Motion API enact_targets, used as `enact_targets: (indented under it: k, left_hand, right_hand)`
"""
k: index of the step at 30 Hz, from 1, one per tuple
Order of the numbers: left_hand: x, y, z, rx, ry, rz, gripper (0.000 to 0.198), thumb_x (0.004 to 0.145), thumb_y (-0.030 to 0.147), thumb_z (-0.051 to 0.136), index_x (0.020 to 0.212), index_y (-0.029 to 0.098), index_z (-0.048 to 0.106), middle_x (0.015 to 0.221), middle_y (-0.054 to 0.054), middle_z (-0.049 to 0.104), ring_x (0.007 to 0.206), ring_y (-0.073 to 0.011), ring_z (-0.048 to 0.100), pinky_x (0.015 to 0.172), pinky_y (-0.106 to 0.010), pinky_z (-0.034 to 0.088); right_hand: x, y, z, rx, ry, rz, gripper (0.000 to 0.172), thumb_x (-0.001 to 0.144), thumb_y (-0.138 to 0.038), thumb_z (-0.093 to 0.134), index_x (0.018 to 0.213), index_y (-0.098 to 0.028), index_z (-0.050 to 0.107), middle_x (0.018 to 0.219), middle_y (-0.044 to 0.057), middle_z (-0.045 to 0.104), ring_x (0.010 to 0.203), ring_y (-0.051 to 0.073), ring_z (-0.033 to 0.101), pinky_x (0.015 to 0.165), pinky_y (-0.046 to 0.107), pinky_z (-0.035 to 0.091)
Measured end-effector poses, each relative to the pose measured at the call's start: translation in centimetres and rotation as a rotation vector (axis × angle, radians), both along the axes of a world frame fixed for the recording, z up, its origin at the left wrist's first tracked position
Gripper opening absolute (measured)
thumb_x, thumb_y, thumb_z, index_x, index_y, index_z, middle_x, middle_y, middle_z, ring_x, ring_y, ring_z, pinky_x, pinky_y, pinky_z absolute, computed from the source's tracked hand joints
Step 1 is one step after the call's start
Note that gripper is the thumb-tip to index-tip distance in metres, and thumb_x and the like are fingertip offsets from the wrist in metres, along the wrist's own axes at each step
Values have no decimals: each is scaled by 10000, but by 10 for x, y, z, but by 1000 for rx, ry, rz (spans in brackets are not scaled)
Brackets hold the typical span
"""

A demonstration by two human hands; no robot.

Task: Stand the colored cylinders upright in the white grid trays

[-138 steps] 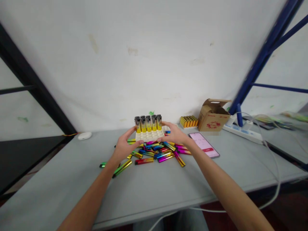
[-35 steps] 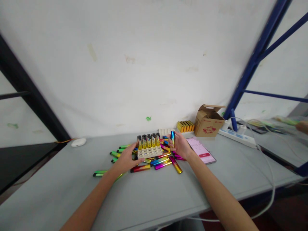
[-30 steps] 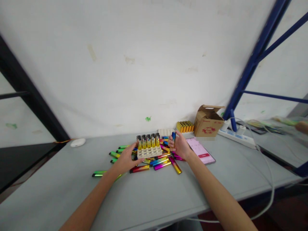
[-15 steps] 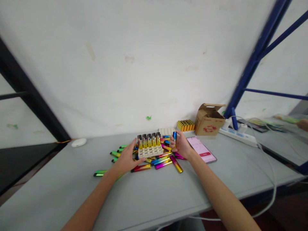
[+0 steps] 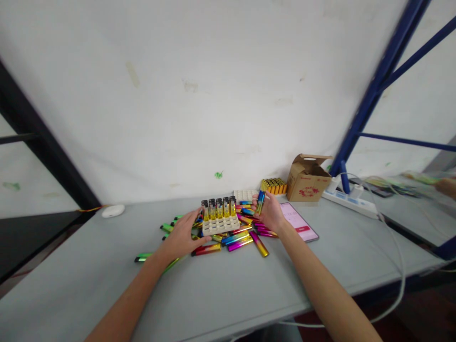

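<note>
My left hand (image 5: 183, 236) grips the left end of a whitish lighter tray (image 5: 221, 226), thumb at its near corner and fingers behind. Clear-and-yellow lighters (image 5: 218, 209) with black heads stand upright in the tray's far rows; its front holes show bare. In my right hand (image 5: 270, 212) is a shiny blue-and-gold lighter sleeve (image 5: 261, 202), held roughly upright and slightly tilted between fingers and thumb. Around and under the tray lies a loose pile of metallic sleeves (image 5: 240, 243) in purple, red, blue and gold. Green black-tipped lighters (image 5: 143, 257) lie left of my left hand.
Behind my right hand are another whitish tray (image 5: 245, 195), a block of yellow lighters (image 5: 274, 185) and an open cardboard box (image 5: 308, 183). A phone (image 5: 301, 223) lies right of the pile, near a power strip (image 5: 351, 202) with cables. A white oval object (image 5: 113, 211) sits far left.
The sleeve in my right hand has tipped from upright to a slight slant, and that hand has opened a little towards the camera. My left hand keeps its hold on the tray.
</note>
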State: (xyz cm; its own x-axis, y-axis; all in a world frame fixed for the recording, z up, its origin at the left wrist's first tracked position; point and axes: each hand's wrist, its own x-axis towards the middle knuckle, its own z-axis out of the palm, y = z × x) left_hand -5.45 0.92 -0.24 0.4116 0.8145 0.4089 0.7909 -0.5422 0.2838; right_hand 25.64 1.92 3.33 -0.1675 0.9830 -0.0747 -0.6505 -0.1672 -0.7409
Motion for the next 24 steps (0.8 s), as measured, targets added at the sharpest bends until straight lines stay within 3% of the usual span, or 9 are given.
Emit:
enact_targets:
  k: [6, 11, 17, 24]
  left_hand:
    - [-2, 0, 2, 3, 72, 27, 870, 721, 571, 644, 1398, 101, 362, 1395, -207, 474, 1291, -342, 443, 1083, -478, 348]
    - [-4, -1, 2, -11, 77, 11, 887, 724, 573, 644, 1415, 111, 336, 1410, -204, 457, 1301, -337, 428, 1089, -475, 335]
    - [-4, -1, 1, -18, 70, 16, 903, 710, 611, 636, 1413, 120, 352, 1401, -204, 466, 1297, -357, 428, 1080, -494, 336]
    - [0, -2, -2, 44, 54, -1, 862, 756, 559, 623, 1445, 156, 300, 1409, -177, 466, 1264, -341, 462, 1068, -484, 350]
  right_hand:
    - [3, -1, 1, -27, 66, 83, 345, 833, -517, 477, 688, -207, 431, 484, -66, 353, 381, 75, 298, 338, 158, 163]
    - [4, -4, 4, -48, 92, 137, 373, 809, -494, 445, 602, -218, 302, 466, -70, 284, 378, 66, 191, 340, 169, 128]
    - [0, -5, 3, -41, 39, 201, 328, 784, -475, 416, 602, -213, 340, 485, -54, 322, 398, 80, 275, 363, 180, 178]
    - [-6, -4, 0, 26, -39, 103, 316, 819, -480, 409, 821, -194, 543, 606, -3, 532, 530, 143, 504, 427, 211, 323]
